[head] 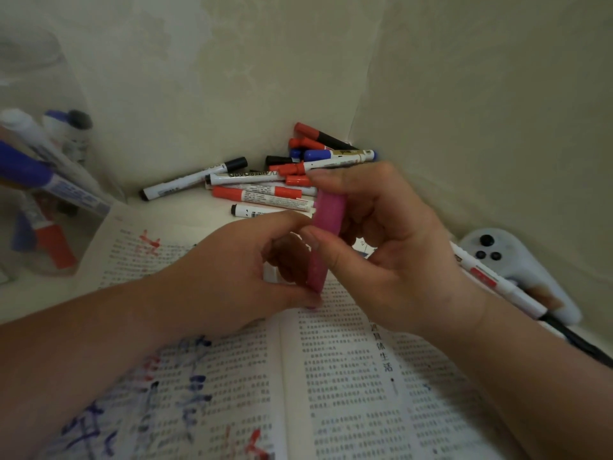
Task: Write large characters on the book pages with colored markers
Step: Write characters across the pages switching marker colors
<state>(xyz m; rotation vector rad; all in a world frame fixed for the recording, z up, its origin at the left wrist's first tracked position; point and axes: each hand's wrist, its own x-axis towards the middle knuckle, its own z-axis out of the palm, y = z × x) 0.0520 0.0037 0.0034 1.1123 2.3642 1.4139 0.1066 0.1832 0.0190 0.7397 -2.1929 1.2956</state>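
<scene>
An open book [348,376] of printed text lies in front of me, its left page marked with large blue and red characters. Above its middle both hands hold a pink marker [326,227] nearly upright. My left hand [232,270] pinches its lower end between thumb and fingers. My right hand [381,247] grips its upper part, thumb across the barrel and a finger over the top. The marker's tip is hidden.
A pile of red, blue and black whiteboard markers [272,180] lies in the corner against the wall. A clear container [43,194] with more markers stands at left. A white controller [517,263] and another marker [497,280] lie at right.
</scene>
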